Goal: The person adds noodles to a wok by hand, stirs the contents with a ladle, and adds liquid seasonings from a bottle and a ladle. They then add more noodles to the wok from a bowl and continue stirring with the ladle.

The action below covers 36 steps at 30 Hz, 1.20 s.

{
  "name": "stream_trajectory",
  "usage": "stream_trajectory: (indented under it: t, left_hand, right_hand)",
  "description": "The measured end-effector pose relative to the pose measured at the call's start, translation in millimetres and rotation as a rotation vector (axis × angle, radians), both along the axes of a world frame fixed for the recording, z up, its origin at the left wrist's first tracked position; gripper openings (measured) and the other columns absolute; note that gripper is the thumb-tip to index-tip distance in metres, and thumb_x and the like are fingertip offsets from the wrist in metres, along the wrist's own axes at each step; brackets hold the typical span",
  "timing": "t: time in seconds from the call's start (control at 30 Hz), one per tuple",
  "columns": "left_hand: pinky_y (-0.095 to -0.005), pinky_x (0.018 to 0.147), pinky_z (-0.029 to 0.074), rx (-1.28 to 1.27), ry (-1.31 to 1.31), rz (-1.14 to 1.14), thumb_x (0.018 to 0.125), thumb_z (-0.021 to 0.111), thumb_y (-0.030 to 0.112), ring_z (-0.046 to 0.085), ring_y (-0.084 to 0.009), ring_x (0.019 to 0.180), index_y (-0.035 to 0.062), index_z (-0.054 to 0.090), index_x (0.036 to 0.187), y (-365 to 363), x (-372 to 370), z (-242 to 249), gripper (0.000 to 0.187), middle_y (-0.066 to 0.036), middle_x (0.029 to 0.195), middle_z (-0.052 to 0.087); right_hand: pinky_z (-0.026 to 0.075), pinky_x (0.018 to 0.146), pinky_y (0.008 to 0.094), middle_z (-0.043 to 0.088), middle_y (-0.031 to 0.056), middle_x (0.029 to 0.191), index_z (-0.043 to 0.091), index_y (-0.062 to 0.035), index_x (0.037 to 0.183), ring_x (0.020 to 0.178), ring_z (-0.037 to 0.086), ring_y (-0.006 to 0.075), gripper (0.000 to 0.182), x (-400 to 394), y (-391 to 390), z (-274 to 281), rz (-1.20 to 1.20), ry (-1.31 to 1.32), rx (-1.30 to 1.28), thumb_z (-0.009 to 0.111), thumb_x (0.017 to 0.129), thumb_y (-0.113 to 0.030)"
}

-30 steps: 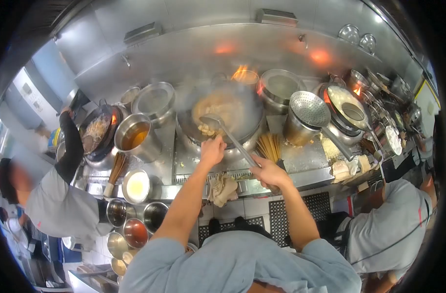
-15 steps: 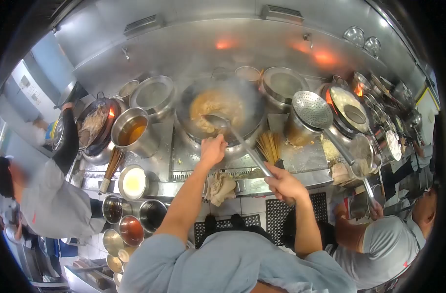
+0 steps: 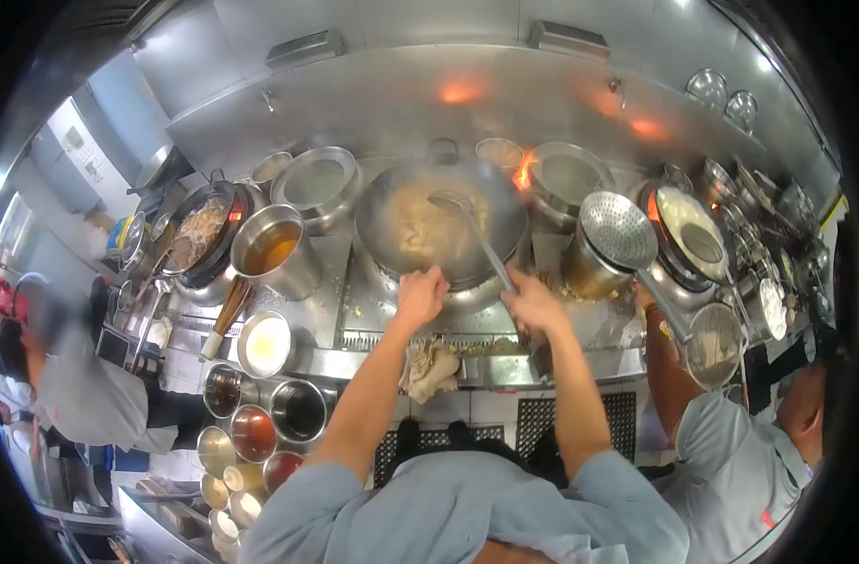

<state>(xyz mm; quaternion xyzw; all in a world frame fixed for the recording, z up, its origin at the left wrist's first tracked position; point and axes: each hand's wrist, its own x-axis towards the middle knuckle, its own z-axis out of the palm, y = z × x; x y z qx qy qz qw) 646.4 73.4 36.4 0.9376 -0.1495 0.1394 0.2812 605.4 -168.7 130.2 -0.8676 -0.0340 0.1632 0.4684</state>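
Note:
A large dark wok (image 3: 378, 226) with steaming food (image 3: 425, 226) in brown sauce sits on the burner in front of me. My left hand (image 3: 422, 296) is closed at its near rim, apparently on the wok; the exact grip is hidden under my fingers. In my right hand (image 3: 533, 303) is the handle of a long metal ladle (image 3: 486, 242), whose bowl lies over the food near the wok's middle. A crumpled beige cloth (image 3: 429, 369) hangs at the stove's front edge, below my left hand.
Flame (image 3: 523, 172) rises beside the wok's right rim. Left stand a pot of amber liquid (image 3: 270, 249) and a pot of pale yellow liquid (image 3: 265, 345). A perforated strainer (image 3: 617, 230) rests on a pot to the right. Co-workers (image 3: 730, 470) (image 3: 96, 376) stand on both sides.
My right hand has moved forward and left, pushing the ladle's bowl farther back in the wok. Flame now shows beside the wok. The left co-worker's raised arm has dropped; the right one reaches toward the stove.

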Motion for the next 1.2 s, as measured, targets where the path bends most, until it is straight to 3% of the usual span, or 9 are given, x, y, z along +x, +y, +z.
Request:
stream_trajectory:
  t: [0.13,0.3,0.47,0.53,0.6,0.67,0.8,0.93,1.2]
  left_hand:
    - [-0.0457,0.082,0.040,-0.062,-0.020,-0.014,0.085,0.063,0.021,0.059,-0.0341,0.085,0.0087,0.058,0.087,-1.7,-3.3,-1.7,0.013,-0.010,0.079,0.065]
    - [-0.0469,0.094,0.040,-0.084,-0.232,-0.035,0.084,0.066,0.020,0.055,-0.0334,0.109,0.0041,0.056,0.110,8.8,-51.5,20.9,0.032,-0.016,0.104,0.064]
    - [-0.0426,0.084,0.051,-0.351,0.387,0.207,0.084,0.068,0.023,0.061,-0.0378,0.100,0.0016,0.054,0.116,35.7,-191.2,-2.2,0.041,-0.021,0.104,0.063]
    - [-0.0437,0.079,0.051,-0.325,0.412,0.205,0.086,0.065,0.027,0.062,-0.0392,0.096,0.0013,0.057,0.111,56.9,-263.5,-74.9,0.037,-0.023,0.103,0.064]
    - [-0.0474,0.084,0.049,0.012,0.765,0.231,0.088,0.059,0.035,0.062,-0.0411,0.096,0.0025,0.060,0.111,73.9,-349.6,-132.4,0.040,-0.024,0.103,0.065]
    - [-0.0482,0.082,0.049,0.021,1.334,0.158,0.090,0.055,0.032,0.062,-0.0417,0.096,0.0026,0.059,0.113,80.8,-398.7,-115.2,0.037,-0.024,0.103,0.064]
    - [-0.0480,0.083,0.049,-0.195,1.370,0.407,0.090,0.054,0.029,0.061,-0.0417,0.097,0.0021,0.059,0.114,108.2,-483.0,-144.2,0.036,-0.025,0.104,0.064]
    - [-0.0477,0.084,0.048,-0.353,1.241,0.547,0.090,0.053,0.026,0.061,-0.0418,0.097,0.0017,0.058,0.115,129.1,-526.9,-168.4,0.036,-0.025,0.105,0.063]
    - [-0.0472,0.086,0.048,-0.445,1.182,0.575,0.090,0.051,0.021,0.061,-0.0420,0.099,0.0007,0.057,0.118,151.4,-536.5,-179.1,0.035,-0.026,0.108,0.062]
  right_hand:
    - [0.046,0.042,0.0341,0.055,0.0096,0.060,0.031,-0.0057,0.147,0.044,0.056,0.0183,0.063,-8.2,6.6,-36.4,-0.020,0.068,0.229,0.053,0.088,-0.013]
    - [0.050,0.053,0.0351,0.062,0.0156,0.070,0.026,-0.0075,0.149,0.052,0.059,0.0224,0.070,-4.3,27.6,-56.4,0.032,-0.316,-0.281,0.057,0.086,-0.014]
    - [0.045,0.047,0.0284,0.055,0.0050,0.068,0.033,-0.0189,0.147,0.052,0.054,0.0139,0.067,-59.3,76.2,-56.1,0.088,0.294,0.975,0.055,0.087,0.001]
    - [0.041,0.040,0.0285,0.056,0.0044,0.073,0.035,-0.0112,0.143,0.043,0.047,0.0122,0.061,-88.9,103.3,-111.1,0.196,0.308,0.760,0.056,0.086,-0.002]
    - [0.036,0.036,0.0281,0.049,0.0016,0.063,0.045,-0.0064,0.129,0.039,0.042,0.0108,0.043,-135.4,121.2,-113.7,0.271,0.652,1.210,0.054,0.087,-0.005]
    - [0.034,0.036,0.0271,0.043,-0.0005,0.058,0.048,-0.0062,0.122,0.039,0.040,0.0097,0.035,-164.2,137.3,-125.9,0.261,0.874,1.374,0.053,0.088,-0.006]
    - [0.033,0.038,0.0257,0.038,-0.0036,0.055,0.052,-0.0073,0.113,0.040,0.037,0.0079,0.024,-169.2,187.0,-185.7,0.207,1.182,1.603,0.051,0.089,-0.007]
    - [0.034,0.043,0.0255,0.038,-0.0044,0.057,0.055,-0.0105,0.112,0.044,0.037,0.0066,0.021,-164.3,228.1,-230.5,0.088,1.188,1.449,0.050,0.092,-0.015]
    - [0.054,0.081,0.0418,0.063,0.0222,0.114,0.045,-0.0074,0.136,0.099,0.066,0.0296,0.070,-163.5,218.5,-272.7,0.250,1.022,0.775,0.045,0.092,-0.063]
